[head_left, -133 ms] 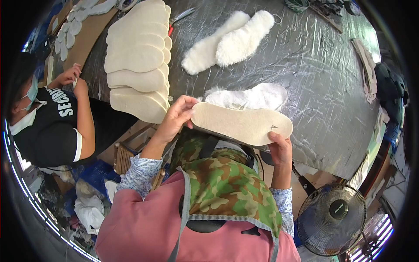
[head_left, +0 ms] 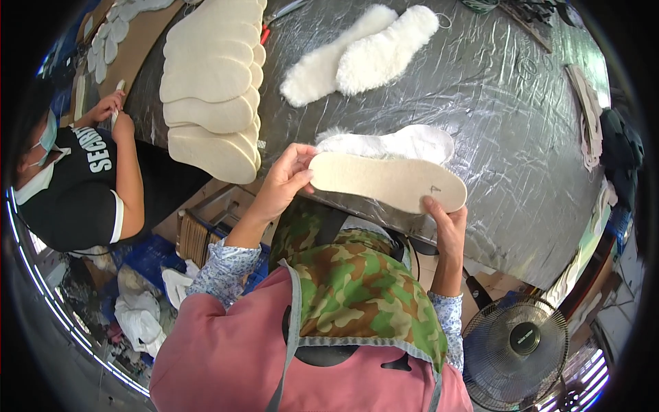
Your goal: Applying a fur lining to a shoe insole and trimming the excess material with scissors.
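Note:
Between both hands I hold a flat beige felt insole [head_left: 384, 180] near the table's front edge. My left hand [head_left: 287, 180] pinches its narrow left end, and my right hand [head_left: 446, 218] grips the broad right end with the thumb on top, beside a small handwritten mark. Just beyond it lies a white insole [head_left: 412, 143] with fluffy edges, partly covered by the felt one. Farther back rest two fluffy white insoles [head_left: 388, 51], one overlapping the other. Overlapping rows of beige felt insoles [head_left: 206, 75] spread over the table at my left.
A dark, wrinkled sheet covers the table [head_left: 522, 137]. At the left a person [head_left: 89, 178] in a black shirt handles a small pale piece. Scissors with red handles [head_left: 265, 34] lie beside the felt rows. A standing fan [head_left: 516, 347] is at my lower right.
The held insole has shifted slightly up and right in the picture, still between both hands. The person at the left has raised the pale piece, which now shows more.

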`<state>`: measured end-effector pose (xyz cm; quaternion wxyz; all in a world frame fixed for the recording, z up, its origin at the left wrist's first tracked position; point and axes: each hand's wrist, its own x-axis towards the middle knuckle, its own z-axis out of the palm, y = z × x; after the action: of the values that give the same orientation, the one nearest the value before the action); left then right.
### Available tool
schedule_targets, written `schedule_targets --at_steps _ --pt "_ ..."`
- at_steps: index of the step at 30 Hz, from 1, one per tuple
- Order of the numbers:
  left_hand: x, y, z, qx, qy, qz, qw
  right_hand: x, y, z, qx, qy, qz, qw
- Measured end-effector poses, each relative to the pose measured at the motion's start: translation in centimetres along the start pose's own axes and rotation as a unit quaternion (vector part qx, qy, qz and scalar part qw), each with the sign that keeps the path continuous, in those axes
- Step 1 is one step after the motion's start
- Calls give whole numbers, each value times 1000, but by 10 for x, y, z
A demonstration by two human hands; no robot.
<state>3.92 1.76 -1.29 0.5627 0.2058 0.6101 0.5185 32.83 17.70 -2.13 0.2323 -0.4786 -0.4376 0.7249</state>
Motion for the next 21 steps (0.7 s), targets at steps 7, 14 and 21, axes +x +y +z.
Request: schedule_targets --at_steps 7,14,21 --pt "20 -8 32 143 126 53 980 44 -19 -22 -96 44 -77 991" --pt "25 -8 38 182 175 59 966 65 -23 -23 -115 41 -47 991" --pt "21 -11 51 165 218 36 961 60 -28 -33 -158 40 -24 986"
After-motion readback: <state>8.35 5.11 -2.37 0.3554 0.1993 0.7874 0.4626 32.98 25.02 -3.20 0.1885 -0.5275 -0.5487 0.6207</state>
